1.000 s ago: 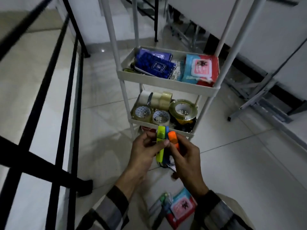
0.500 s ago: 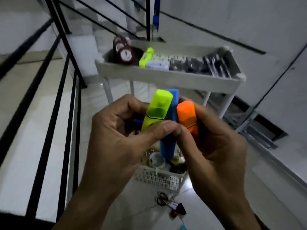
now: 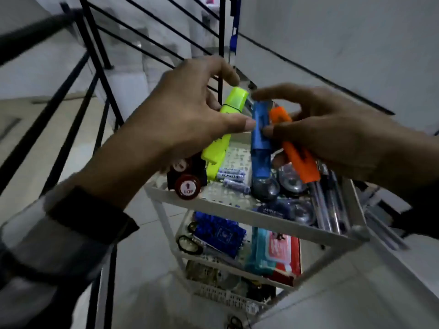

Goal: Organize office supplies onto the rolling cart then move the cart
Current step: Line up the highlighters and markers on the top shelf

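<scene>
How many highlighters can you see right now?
4: a yellow highlighter in the left hand, a blue highlighter and an orange highlighter in the right hand, plus a second yellow highlighter on the cart's top shelf. Others may be hidden.

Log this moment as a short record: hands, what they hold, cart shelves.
left hand: grips yellow highlighter, thumb against blue highlighter
right hand: holds orange highlighter, fingers on the blue one
position: all three above top shelf
top shelf contents: another yellow highlighter, batteries, pens, round red item
middle shelf: blue notebook, red-teal pack
bottom shelf: blurred, cannot tell
</scene>
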`<state>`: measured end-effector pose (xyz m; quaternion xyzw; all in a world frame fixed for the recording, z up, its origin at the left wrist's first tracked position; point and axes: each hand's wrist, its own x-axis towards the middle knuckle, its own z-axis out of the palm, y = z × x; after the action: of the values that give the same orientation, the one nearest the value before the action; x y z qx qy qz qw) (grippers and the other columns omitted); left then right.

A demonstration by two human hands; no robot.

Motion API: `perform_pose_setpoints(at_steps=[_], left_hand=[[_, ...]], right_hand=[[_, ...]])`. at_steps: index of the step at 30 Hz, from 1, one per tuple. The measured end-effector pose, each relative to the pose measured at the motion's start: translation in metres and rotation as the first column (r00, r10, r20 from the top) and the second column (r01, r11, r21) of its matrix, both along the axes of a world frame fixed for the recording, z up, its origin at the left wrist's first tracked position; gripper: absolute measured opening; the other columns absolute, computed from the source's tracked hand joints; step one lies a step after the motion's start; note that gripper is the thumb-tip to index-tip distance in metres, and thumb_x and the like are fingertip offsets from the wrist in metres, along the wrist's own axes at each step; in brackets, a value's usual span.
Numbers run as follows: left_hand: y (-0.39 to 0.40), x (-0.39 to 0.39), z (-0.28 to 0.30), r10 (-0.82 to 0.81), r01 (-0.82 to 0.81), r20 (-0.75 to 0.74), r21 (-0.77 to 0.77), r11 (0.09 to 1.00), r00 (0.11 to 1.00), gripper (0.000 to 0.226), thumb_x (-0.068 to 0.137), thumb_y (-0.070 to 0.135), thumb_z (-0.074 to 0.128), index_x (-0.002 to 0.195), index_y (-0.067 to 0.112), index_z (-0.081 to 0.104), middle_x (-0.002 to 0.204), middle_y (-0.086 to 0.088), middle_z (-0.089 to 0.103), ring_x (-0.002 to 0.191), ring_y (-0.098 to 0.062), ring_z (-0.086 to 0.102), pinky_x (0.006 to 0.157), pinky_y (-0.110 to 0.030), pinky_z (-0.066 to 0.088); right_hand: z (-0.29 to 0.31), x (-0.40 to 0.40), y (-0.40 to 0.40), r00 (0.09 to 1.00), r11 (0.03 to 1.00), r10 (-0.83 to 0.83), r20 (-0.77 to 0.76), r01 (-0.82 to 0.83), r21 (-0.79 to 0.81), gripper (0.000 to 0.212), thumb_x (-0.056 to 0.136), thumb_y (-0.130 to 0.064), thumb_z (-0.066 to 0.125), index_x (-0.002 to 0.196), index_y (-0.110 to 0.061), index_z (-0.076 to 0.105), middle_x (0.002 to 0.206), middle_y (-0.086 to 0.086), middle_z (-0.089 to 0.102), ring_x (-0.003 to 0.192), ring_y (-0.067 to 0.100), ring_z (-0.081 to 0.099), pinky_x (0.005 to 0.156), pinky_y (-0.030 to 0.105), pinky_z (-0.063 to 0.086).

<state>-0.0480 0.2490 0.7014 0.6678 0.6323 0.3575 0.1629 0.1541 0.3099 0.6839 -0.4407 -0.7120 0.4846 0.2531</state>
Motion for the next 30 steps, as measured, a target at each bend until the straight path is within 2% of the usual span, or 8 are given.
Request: perform_pose_setpoints(at_steps=[3,8,12,15,19,24,28,30], left_hand=[[0.023,-0.006,-0.004,-0.003,0.001,-0.064,-0.034,0.999,0.998,0.046,0.084,0.047,0.082,0.124,0.046,0.06,0.094,0.006,0.069,0.084,-0.008,0.067,0.067,-0.029,0.049],[0.049,-0.012,-0.011,-0.04,0.032,-0.057,-0.129,0.991,0.998,0.027,0.086,0.044,0.082,0.106,0.036,0.067,0.087,0.004,0.072,0.076,-0.012,0.071,0.068,-0.032,0.053],[0.062,-0.013,-0.017,-0.061,0.055,-0.029,-0.167,0.984,0.998,0.027,0.087,0.041,0.081,0.108,0.034,0.065,0.086,0.002,0.073,0.077,-0.014,0.07,0.068,-0.033,0.05],[0.069,-0.014,-0.022,-0.073,0.068,-0.03,-0.144,0.987,0.997,0.028,0.088,0.041,0.08,0.11,0.034,0.064,0.085,0.001,0.073,0.078,-0.017,0.071,0.07,-0.035,0.055],[0.075,-0.011,-0.029,-0.085,0.08,-0.024,-0.167,0.983,0.996,0.029,0.089,0.04,0.08,0.112,0.034,0.062,0.084,0.0,0.074,0.077,-0.015,0.071,0.07,-0.035,0.057],[0.081,-0.01,-0.041,-0.109,0.089,-0.069,-0.247,0.965,0.992,0.031,0.091,0.036,0.079,0.114,0.034,0.058,0.091,0.003,0.072,0.08,-0.012,0.07,0.066,-0.031,0.052],[0.086,-0.008,-0.049,-0.129,0.102,-0.069,-0.314,0.944,0.989,0.037,0.09,0.035,0.079,0.119,0.033,0.055,0.098,0.004,0.07,0.087,-0.013,0.069,0.073,-0.034,0.055],[0.089,-0.006,-0.053,-0.145,0.11,-0.076,-0.345,0.932,0.987,0.041,0.089,0.036,0.081,0.12,0.036,0.055,0.101,0.005,0.073,0.09,-0.014,0.071,0.082,-0.041,0.06]], right_hand=[[-0.001,-0.011,0.021,0.998,0.995,0.027,0.058,-0.021,-0.098,0.047,0.096,-0.006,0.064,0.137,-0.029,0.058,0.11,0.015,0.071,0.073,0.025,0.079,0.062,0.029,0.062],[-0.013,-0.028,0.051,0.997,0.983,-0.014,0.07,0.026,-0.181,0.046,0.092,0.002,0.068,0.133,-0.015,0.057,0.096,0.021,0.077,0.073,0.03,0.078,0.055,0.034,0.061],[-0.014,-0.032,0.064,0.987,0.999,-0.033,0.157,0.037,-0.019,0.047,0.092,-0.003,0.07,0.133,-0.019,0.054,0.099,0.016,0.072,0.066,0.021,0.076,0.051,0.028,0.058],[-0.023,-0.034,0.068,0.978,0.998,-0.029,0.209,0.016,0.062,0.046,0.09,-0.005,0.072,0.129,-0.023,0.054,0.101,0.014,0.071,0.072,0.024,0.075,0.053,0.029,0.058],[-0.034,-0.037,0.066,0.962,0.993,0.045,0.271,-0.073,0.094,0.034,0.088,-0.014,0.078,0.117,-0.023,0.064,0.089,0.009,0.075,0.066,0.021,0.075,0.054,0.034,0.06],[-0.033,-0.04,0.058,0.869,0.955,0.111,0.483,-0.227,0.189,0.024,0.088,-0.033,0.077,0.11,-0.026,0.07,0.092,-0.005,0.072,0.075,0.017,0.071,0.059,0.024,0.058],[-0.025,-0.03,0.06,0.915,0.995,0.09,0.393,-0.099,0.001,0.029,0.098,-0.027,0.063,0.126,-0.023,0.056,0.105,0.006,0.067,0.088,0.023,0.069,0.072,0.038,0.062],[-0.017,-0.022,0.061,0.957,0.998,0.015,0.291,0.003,-0.059,0.027,0.102,-0.022,0.055,0.129,-0.018,0.054,0.108,0.011,0.065,0.088,0.023,0.064,0.07,0.035,0.058]])
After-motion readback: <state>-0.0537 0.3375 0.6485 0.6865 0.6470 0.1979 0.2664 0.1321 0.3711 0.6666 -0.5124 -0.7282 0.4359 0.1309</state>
